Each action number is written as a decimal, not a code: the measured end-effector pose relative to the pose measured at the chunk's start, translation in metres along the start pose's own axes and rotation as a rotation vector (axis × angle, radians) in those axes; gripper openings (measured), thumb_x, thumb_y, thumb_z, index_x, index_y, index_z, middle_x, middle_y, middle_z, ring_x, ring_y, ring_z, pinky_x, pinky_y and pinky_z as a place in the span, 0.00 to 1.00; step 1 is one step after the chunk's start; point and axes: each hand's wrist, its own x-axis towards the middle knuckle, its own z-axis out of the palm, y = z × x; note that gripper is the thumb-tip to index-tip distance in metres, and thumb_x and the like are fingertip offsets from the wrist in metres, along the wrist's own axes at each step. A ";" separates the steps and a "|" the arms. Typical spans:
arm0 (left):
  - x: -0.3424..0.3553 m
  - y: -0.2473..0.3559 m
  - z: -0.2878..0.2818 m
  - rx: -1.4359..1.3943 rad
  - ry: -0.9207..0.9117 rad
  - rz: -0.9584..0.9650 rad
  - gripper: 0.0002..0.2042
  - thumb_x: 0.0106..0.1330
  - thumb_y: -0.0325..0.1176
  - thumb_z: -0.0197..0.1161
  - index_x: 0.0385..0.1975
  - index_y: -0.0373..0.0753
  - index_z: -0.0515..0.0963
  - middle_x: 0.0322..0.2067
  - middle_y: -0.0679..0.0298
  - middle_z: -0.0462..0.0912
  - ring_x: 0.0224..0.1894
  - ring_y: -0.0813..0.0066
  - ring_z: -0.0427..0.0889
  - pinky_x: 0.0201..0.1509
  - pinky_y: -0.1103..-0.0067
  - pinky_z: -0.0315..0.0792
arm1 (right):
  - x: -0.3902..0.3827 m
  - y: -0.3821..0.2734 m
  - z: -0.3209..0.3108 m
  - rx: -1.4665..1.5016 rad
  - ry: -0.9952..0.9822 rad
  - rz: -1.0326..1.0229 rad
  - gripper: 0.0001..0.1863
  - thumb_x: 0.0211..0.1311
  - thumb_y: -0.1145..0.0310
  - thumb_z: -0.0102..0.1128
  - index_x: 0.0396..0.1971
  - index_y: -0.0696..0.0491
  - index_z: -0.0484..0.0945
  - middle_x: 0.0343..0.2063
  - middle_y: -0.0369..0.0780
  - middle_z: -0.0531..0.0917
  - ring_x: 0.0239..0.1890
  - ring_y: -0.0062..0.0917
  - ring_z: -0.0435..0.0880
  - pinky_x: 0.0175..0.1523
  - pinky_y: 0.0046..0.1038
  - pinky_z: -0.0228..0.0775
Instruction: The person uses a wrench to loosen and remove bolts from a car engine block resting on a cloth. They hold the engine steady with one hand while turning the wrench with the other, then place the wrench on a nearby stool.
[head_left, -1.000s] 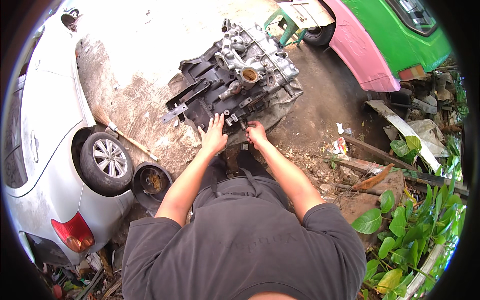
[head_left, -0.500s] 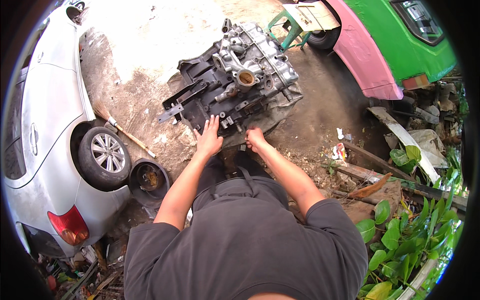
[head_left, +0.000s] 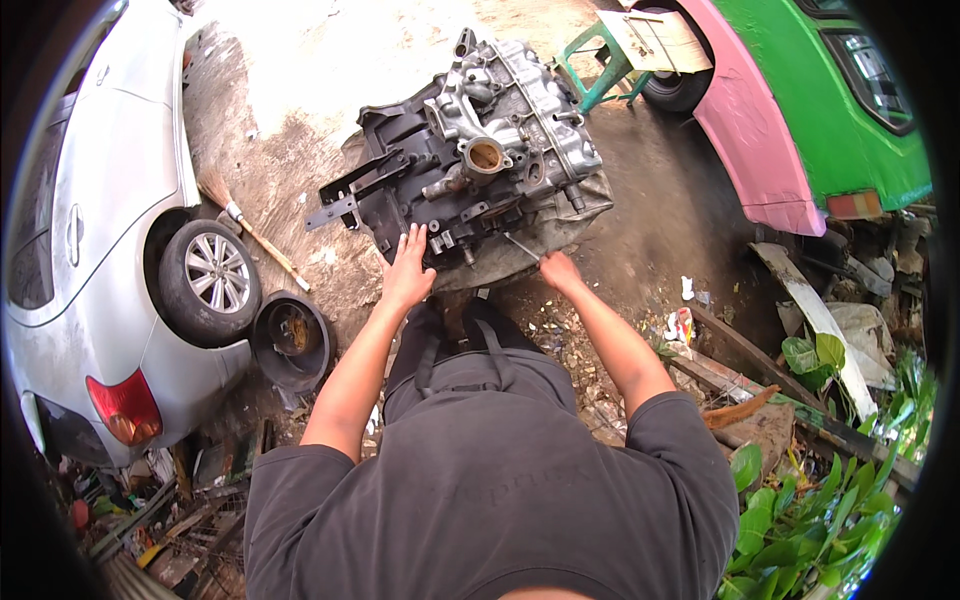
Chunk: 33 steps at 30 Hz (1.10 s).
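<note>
In front of me a car engine (head_left: 490,110), bare silver metal on its far right side and black toward the left, sits on a grey cloth (head_left: 545,240) on the ground. My left hand (head_left: 408,272) lies against the engine's near left edge, fingers stretched out. To the right, my right hand (head_left: 558,270) is closed around the end of a thin metal rod-like tool (head_left: 523,247). Its far tip reaches the engine's near side, among dark parts; what it touches there is too small to tell. A round, brown-lined opening (head_left: 485,155) faces up on the engine.
A silver car (head_left: 110,230) stands at left, with a broom (head_left: 255,240) and a black basin (head_left: 292,340) by its wheel. Far right are a green stool (head_left: 605,65) and a pink-and-green vehicle (head_left: 760,130). Wooden planks (head_left: 750,355) and leafy plants (head_left: 800,520) lie nearer right.
My right hand has moved right, away from the engine's near edge, and the thin metal tool now shows between them. My left hand stays on the engine. The view has shifted slightly.
</note>
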 end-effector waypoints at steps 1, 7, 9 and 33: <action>0.001 0.001 0.001 0.002 0.006 -0.010 0.43 0.56 0.34 0.57 0.74 0.50 0.45 0.75 0.64 0.43 0.76 0.62 0.44 0.72 0.41 0.35 | 0.002 0.005 -0.010 0.008 0.002 0.032 0.18 0.66 0.56 0.51 0.47 0.50 0.81 0.42 0.48 0.84 0.46 0.43 0.83 0.49 0.42 0.74; 0.001 0.008 0.007 0.039 0.018 -0.067 0.43 0.56 0.33 0.58 0.74 0.50 0.46 0.76 0.64 0.41 0.76 0.60 0.43 0.72 0.41 0.34 | 0.012 -0.003 -0.040 -0.176 -0.049 -0.134 0.20 0.68 0.49 0.50 0.52 0.40 0.80 0.46 0.44 0.83 0.51 0.42 0.80 0.54 0.48 0.70; 0.001 0.011 0.009 0.043 0.022 -0.081 0.43 0.56 0.33 0.58 0.74 0.50 0.46 0.76 0.64 0.41 0.76 0.60 0.43 0.72 0.41 0.33 | 0.017 -0.006 -0.039 -0.247 -0.008 -0.169 0.19 0.68 0.50 0.50 0.52 0.40 0.80 0.47 0.43 0.83 0.51 0.42 0.80 0.54 0.52 0.69; 0.000 0.013 0.005 0.009 -0.004 -0.112 0.45 0.55 0.34 0.59 0.74 0.52 0.45 0.76 0.66 0.40 0.77 0.60 0.42 0.72 0.41 0.32 | 0.042 -0.013 -0.012 -0.355 0.274 -0.392 0.14 0.66 0.57 0.53 0.47 0.40 0.82 0.46 0.40 0.78 0.53 0.36 0.75 0.55 0.47 0.64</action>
